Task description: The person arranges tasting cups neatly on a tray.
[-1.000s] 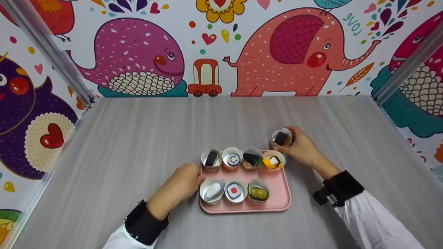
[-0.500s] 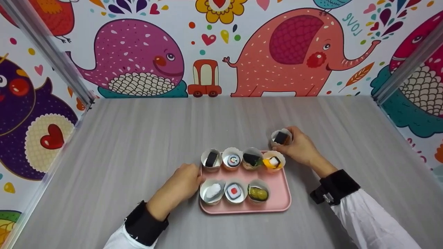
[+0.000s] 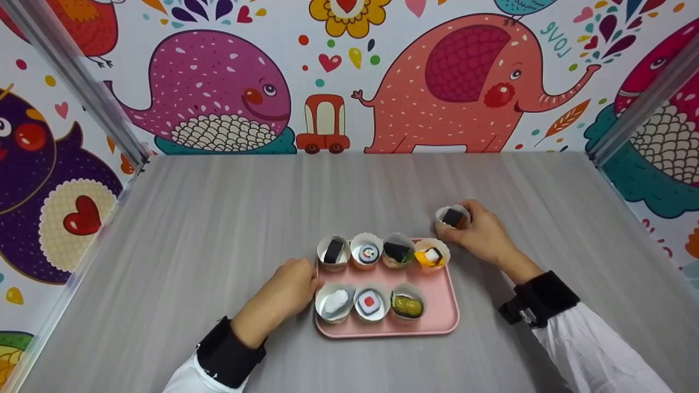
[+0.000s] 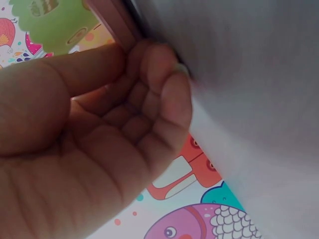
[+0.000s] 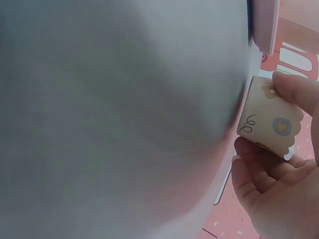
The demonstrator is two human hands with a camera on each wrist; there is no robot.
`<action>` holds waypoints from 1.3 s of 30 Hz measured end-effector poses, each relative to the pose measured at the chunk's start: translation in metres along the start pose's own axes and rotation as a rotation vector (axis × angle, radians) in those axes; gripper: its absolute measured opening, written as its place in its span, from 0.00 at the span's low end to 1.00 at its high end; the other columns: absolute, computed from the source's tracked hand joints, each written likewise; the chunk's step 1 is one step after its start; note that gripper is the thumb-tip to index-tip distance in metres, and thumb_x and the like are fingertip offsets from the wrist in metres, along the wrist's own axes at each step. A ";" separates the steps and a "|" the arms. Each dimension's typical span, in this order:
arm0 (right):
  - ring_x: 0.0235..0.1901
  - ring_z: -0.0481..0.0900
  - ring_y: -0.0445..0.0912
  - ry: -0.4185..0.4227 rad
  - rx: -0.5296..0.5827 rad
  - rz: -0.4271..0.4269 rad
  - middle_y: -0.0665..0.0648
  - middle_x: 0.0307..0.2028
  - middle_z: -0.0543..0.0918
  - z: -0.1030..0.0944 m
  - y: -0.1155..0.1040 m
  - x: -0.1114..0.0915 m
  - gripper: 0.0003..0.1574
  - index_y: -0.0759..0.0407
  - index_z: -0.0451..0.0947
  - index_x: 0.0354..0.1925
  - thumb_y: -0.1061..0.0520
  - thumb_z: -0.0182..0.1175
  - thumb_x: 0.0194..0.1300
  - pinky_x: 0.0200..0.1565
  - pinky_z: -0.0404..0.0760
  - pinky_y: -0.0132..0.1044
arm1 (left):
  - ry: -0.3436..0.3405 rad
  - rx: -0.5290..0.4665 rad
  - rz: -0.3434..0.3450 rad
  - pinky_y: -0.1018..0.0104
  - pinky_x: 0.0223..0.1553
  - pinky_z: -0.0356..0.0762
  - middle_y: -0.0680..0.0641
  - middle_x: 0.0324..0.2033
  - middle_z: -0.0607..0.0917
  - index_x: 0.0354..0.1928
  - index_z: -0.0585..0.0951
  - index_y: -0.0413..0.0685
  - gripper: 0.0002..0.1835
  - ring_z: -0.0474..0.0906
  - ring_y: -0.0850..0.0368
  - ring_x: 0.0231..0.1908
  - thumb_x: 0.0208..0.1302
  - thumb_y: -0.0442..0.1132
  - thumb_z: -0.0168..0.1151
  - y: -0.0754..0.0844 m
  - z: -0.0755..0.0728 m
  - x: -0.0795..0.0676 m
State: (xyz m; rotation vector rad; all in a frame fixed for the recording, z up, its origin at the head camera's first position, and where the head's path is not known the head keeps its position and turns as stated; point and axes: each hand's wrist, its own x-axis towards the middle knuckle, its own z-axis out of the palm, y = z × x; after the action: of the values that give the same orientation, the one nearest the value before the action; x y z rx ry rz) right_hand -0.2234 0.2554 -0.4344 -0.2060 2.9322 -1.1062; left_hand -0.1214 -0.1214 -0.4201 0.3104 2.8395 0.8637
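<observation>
My right hand [image 3: 483,233] holds a scalloped paper cup [image 3: 446,224] with a dark-wrapped sushi piece [image 3: 452,218] inside, just beyond the tray's far right corner. In the right wrist view, thumb and fingers grip the printed side of this cup [image 5: 271,117], close to the tabletop. At the left edge of the pink tray [image 3: 441,305], my left hand [image 3: 292,286] pinches the rim [image 4: 115,22] between thumb and curled fingers. Several paper cups with sushi pieces stand on the tray in two rows, among them a cup with a green-topped piece [image 3: 407,305] at the near row's right end.
A yellow-and-white piece sits in the far row's right-end cup [image 3: 433,255], near my right hand. Bare tray lies right of the near row. The grey tabletop [image 3: 218,218] runs back to a wall [image 3: 338,65] printed with cartoon animals.
My right hand has shifted slightly right with the paper cup, a little away from the tray's far row. The left hand and the tray stay where they were.
</observation>
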 end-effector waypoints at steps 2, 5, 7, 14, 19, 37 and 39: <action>0.42 0.77 0.55 0.002 -0.005 0.004 0.64 0.46 0.82 -0.004 0.001 -0.002 0.43 0.67 0.72 0.60 0.43 0.77 0.59 0.43 0.73 0.44 | 0.002 -0.001 0.000 0.55 0.28 0.73 0.51 0.18 0.72 0.16 0.69 0.49 0.23 0.70 0.53 0.25 0.65 0.31 0.68 0.000 0.000 0.000; 0.43 0.77 0.56 0.006 -0.009 0.003 0.65 0.47 0.82 -0.012 0.000 -0.005 0.45 0.68 0.72 0.61 0.42 0.77 0.59 0.43 0.73 0.44 | 0.006 -0.001 0.000 0.53 0.29 0.74 0.50 0.18 0.74 0.16 0.70 0.49 0.22 0.71 0.52 0.25 0.65 0.31 0.69 0.000 0.000 0.000; 0.43 0.76 0.56 0.012 -0.010 0.003 0.65 0.47 0.82 -0.018 0.000 -0.008 0.45 0.68 0.71 0.62 0.42 0.76 0.60 0.42 0.72 0.44 | 0.009 -0.002 0.002 0.53 0.29 0.74 0.49 0.18 0.74 0.16 0.71 0.48 0.22 0.71 0.52 0.25 0.65 0.31 0.69 0.000 0.000 0.000; 0.42 0.76 0.54 0.023 -0.008 -0.012 0.65 0.47 0.81 -0.035 -0.002 -0.021 0.45 0.68 0.70 0.62 0.42 0.77 0.60 0.41 0.73 0.42 | -0.001 -0.008 -0.009 0.54 0.29 0.74 0.50 0.18 0.74 0.16 0.73 0.47 0.20 0.71 0.53 0.25 0.65 0.31 0.69 0.001 -0.001 0.000; 0.43 0.76 0.54 0.044 -0.013 -0.027 0.65 0.48 0.82 -0.043 -0.003 -0.030 0.44 0.68 0.71 0.62 0.45 0.77 0.60 0.41 0.74 0.39 | -0.009 -0.011 -0.016 0.54 0.29 0.73 0.50 0.18 0.74 0.16 0.72 0.48 0.21 0.71 0.53 0.25 0.65 0.31 0.68 0.001 0.000 0.000; 0.43 0.70 0.52 0.038 -0.011 -0.099 0.58 0.42 0.79 -0.049 -0.022 -0.071 0.42 0.62 0.72 0.61 0.46 0.80 0.58 0.38 0.70 0.38 | -0.012 0.016 -0.022 0.50 0.31 0.77 0.48 0.19 0.77 0.15 0.71 0.48 0.22 0.75 0.51 0.26 0.66 0.32 0.69 0.001 0.000 0.001; 0.43 0.70 0.51 0.030 -0.007 -0.108 0.57 0.42 0.80 -0.048 -0.025 -0.076 0.41 0.61 0.72 0.61 0.46 0.80 0.58 0.38 0.70 0.38 | -0.012 0.016 -0.018 0.50 0.31 0.77 0.48 0.18 0.77 0.15 0.72 0.48 0.22 0.75 0.51 0.26 0.65 0.32 0.69 0.001 0.000 0.001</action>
State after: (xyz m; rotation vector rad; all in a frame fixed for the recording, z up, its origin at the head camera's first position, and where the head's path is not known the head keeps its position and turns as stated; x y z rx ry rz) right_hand -0.1473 0.2775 -0.3855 -0.3548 2.9840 -1.1205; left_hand -0.1222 -0.1202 -0.4194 0.2900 2.8353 0.8334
